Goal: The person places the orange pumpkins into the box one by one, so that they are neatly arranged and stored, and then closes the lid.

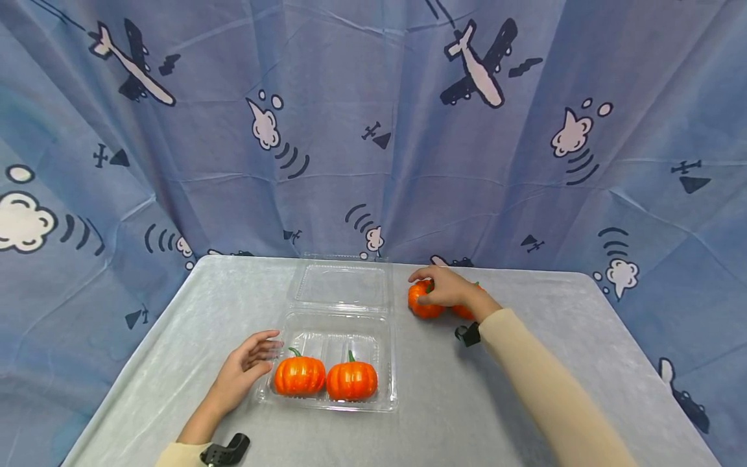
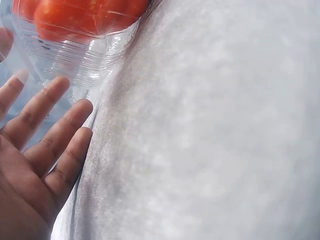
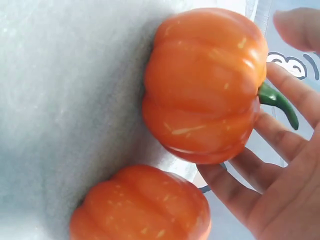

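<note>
My right hand [image 1: 446,287] reaches over a small orange pumpkin [image 3: 205,85] with a green stem. Its fingers lie along the far side, while the thumb stands apart from the pumpkin in the right wrist view. Close by sits another orange pumpkin [image 3: 142,207], partly behind the wrist in the head view. At the left side of a clear plastic clamshell box [image 1: 388,363] is my left hand [image 1: 236,373], fingers spread and near its wall; contact cannot be made out. Two pumpkins, a left one [image 1: 299,375] and a right one [image 1: 352,381], sit side by side in the box's front half.
The box's transparent lid [image 1: 344,285] lies folded back toward the rear of the table. A light grey cloth [image 1: 455,408] covers the table. Behind its back edge hangs a blue curtain [image 1: 327,130] printed with planes and clouds.
</note>
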A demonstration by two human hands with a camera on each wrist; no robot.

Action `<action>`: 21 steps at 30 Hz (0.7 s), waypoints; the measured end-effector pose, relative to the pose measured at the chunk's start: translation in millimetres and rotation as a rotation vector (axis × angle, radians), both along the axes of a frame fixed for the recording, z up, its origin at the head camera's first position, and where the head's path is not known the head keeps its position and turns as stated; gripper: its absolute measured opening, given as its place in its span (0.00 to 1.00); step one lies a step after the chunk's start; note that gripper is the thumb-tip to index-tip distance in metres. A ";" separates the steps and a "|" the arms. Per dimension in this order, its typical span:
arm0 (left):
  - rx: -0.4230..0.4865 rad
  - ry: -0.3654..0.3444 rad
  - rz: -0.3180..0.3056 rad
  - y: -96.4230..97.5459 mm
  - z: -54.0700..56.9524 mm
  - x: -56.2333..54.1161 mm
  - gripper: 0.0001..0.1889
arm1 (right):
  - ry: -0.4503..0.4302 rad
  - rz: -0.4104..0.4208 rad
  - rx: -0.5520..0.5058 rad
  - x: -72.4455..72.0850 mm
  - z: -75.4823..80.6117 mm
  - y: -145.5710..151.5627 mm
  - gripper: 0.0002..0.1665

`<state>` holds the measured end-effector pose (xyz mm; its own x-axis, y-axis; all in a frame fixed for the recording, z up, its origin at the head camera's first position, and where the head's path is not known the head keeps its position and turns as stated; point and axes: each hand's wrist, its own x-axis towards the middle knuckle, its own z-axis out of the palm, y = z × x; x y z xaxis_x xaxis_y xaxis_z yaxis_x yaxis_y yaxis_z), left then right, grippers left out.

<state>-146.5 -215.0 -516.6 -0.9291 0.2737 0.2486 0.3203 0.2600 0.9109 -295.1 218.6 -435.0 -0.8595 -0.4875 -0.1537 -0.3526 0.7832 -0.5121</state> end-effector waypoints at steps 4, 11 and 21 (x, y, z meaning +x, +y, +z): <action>0.003 -0.009 0.001 -0.2 -0.3 0.0 0.26 | 0.002 -0.009 -0.007 -1.9 -2.2 2.0 0.29; -0.005 -0.012 0.007 0.0 -0.5 0.2 0.26 | 0.011 0.013 0.014 -3.8 -5.8 4.8 0.29; 0.004 -0.002 0.001 0.4 -0.8 0.2 0.26 | 0.026 0.026 0.028 -0.9 -3.7 0.9 0.29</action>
